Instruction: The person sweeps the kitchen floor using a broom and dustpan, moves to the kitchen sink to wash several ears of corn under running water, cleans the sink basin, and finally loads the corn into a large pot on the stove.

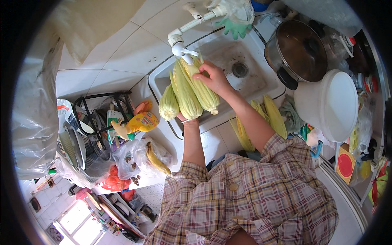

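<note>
Three corn ears in pale green husks [186, 92] lie side by side across the left part of the sink [159, 80], their tips under the white faucet [183, 52]. My left hand [182, 116] supports them from below; the corn hides most of it. My right hand [212, 76] is at the upper part of the rightmost ear, thumb and fingers bent near its husk; whether they pinch it cannot be told. Yellow kernels show near the tips. More husked corn [275, 114] lies on the counter by my right forearm.
A lidded pot [298, 50] and white bucket [326, 105] stand right of the sink. A green rubber glove [235, 28] hangs at its back. Leftward are a black rack [88, 97], a yellow pouch [142, 122], a banana [156, 159] in plastic bags and stacked dishes [73, 147].
</note>
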### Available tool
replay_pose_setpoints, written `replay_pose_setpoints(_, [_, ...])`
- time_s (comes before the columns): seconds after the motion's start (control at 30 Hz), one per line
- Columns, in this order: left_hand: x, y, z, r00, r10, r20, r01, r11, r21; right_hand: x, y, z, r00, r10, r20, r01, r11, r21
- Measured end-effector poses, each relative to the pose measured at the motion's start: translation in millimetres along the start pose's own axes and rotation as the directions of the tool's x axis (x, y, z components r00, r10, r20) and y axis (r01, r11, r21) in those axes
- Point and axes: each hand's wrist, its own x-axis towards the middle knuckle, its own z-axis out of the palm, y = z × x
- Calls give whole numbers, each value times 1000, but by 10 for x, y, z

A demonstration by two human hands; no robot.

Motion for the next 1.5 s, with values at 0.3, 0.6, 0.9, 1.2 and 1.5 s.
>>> replay_pose_setpoints(0.3, [-61, 31, -146, 1000, 18, 7, -18, 997, 69, 141, 24, -204, 944, -64, 323, 45, 997, 66])
replay_pose_setpoints(0.6, [-2, -46, -203, 992, 56, -112, -45, 994, 100, 227, 104, -27, 999, 25, -35, -31, 984, -174])
replay_pose_setpoints(0.9, [-39, -124, -195, 999, 21, -39, -20, 1000, 24, 339, 291, 60, 907, 397, -139, -328, 875, 357])
replay_pose_setpoints(1.2, [-10, 10, -40, 998, -8, 62, 3, 997, 80, 384, 125, -264, 905, -102, 413, 35, 985, 168])
replay_pose_setpoints(1.5, [-47, -47, -211, 999, -15, 47, 18, 997, -73, 243, 46, 29, 990, -130, -44, 122, 980, -156])
